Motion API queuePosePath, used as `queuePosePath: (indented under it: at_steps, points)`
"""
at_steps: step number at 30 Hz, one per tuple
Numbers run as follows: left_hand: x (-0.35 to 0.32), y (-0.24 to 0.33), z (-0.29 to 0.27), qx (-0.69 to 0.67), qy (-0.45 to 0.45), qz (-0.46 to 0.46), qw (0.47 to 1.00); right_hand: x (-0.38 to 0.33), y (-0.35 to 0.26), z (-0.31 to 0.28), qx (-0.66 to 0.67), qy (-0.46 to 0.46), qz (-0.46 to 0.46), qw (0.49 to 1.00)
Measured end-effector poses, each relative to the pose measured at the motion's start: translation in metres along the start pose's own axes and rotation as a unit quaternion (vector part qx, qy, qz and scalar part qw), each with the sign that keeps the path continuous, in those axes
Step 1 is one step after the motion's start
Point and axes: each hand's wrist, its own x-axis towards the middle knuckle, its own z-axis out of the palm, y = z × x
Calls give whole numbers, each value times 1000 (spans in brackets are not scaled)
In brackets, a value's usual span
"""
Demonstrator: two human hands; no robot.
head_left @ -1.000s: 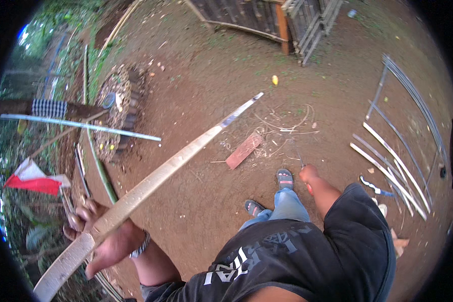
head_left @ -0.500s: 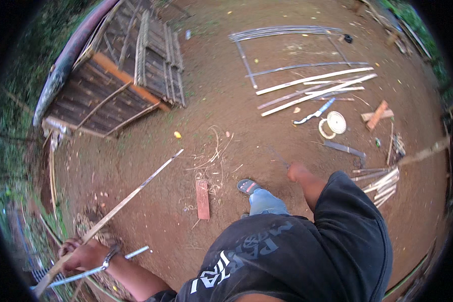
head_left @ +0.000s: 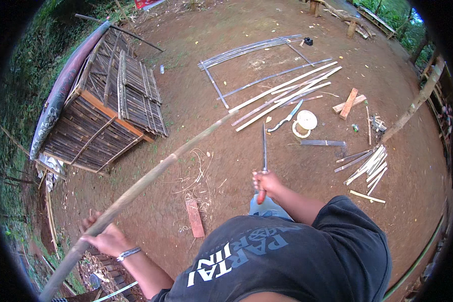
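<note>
My left hand [head_left: 105, 239] grips a long bamboo pole [head_left: 161, 166] near its lower end. The pole slants from the lower left toward the loose strips, its far tip close to their ends. In my right hand [head_left: 268, 182] is a long, narrow-bladed machete [head_left: 265, 148] with an orange-red handle. Its blade points away from me and stays apart from the pole. Between the two hands, a reddish board [head_left: 195, 218] lies on the ground beside thin, curly shavings [head_left: 200, 173].
A bamboo-slat hut [head_left: 100, 121] stands at the left. Ahead lie a bamboo frame [head_left: 267, 79], pale strips [head_left: 292, 98], a blue-and-white saw-like tool [head_left: 287, 117] and a cream spool [head_left: 307, 120]. Cut pieces [head_left: 372, 163] are heaped at the right, near an upright post [head_left: 412, 103].
The pole in my left hand now reaches farther ahead and looks thicker. My right hand has come inward, and the machete blade now points straight ahead. The whole view has shifted.
</note>
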Motion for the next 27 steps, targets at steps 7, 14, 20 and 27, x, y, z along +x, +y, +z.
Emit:
queuePosePath:
  at_steps: [7, 14, 20, 27]
  points:
    - [-73, -88, 57, -71, 68, -140, 985, 13, -82, 69, 156, -48, -26, 986]
    - [-130, -190, 162, -82, 70, -211, 972, 64, -180, 50, 183, -87, -16, 979]
    - [-192, -279, 239, -70, -10, -281, 957, 129, -281, 25, 234, -79, -44, 968]
    - [-220, -347, 252, 100, -210, -470, 851, 209, -348, -9, 249, 58, -95, 962]
